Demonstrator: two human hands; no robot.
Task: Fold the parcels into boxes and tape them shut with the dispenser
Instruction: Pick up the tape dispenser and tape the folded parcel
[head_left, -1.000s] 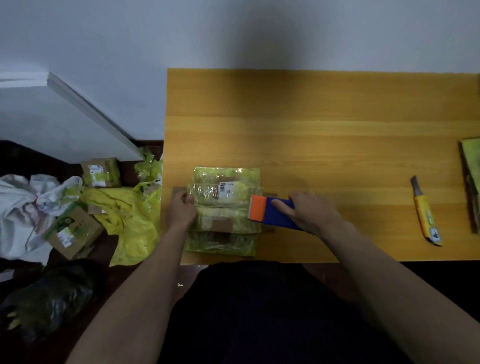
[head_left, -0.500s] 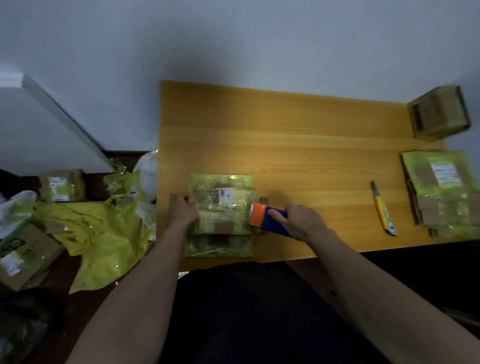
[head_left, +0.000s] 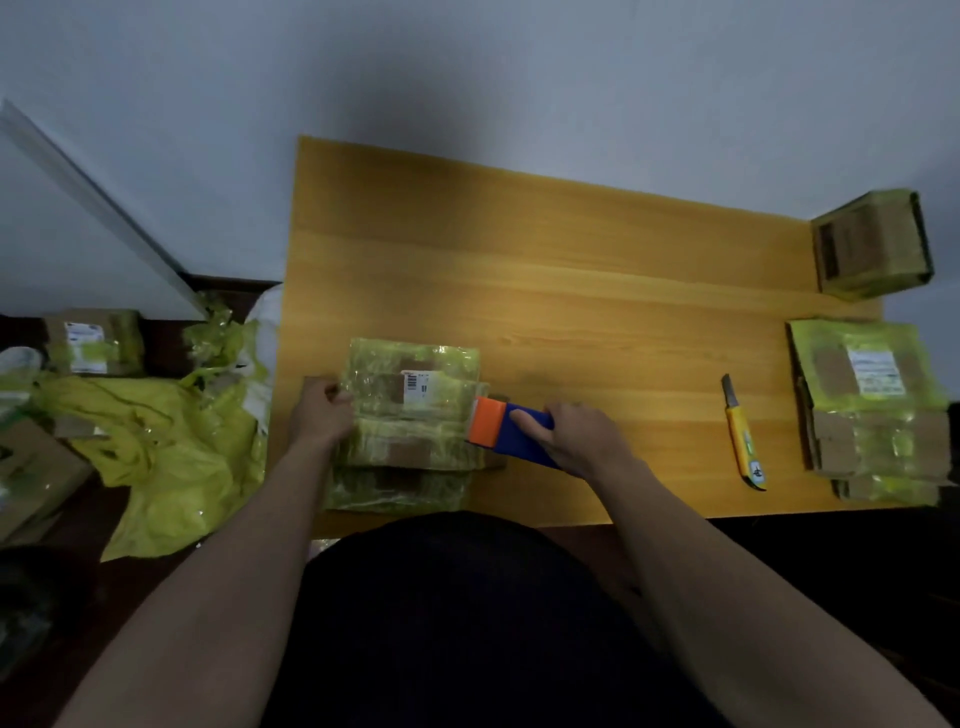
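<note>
Orange-blue dispenser (head_left: 506, 432) against taped parcel (head_left: 410, 415)

Orange-and-blue dispenser (head_left: 506, 434), yellow-green parcel (head_left: 410, 415)

A yellow knife (head_left: 743, 435) lies flat on the wooden worktop (head_left: 545, 270), off to the right, with its grey blade pointing away. The worktop stands against a pale wall (head_left: 467, 67). On the dark floor (head_left: 156, 332) to the left lies a big heap of crumpled yellow plastic (head_left: 156, 457). A white bag (head_left: 267, 338) sits just beside the worktop's left edge, touching the yellow heap. A long white board (head_left: 93, 244) leans on the wall at the far left.
</note>
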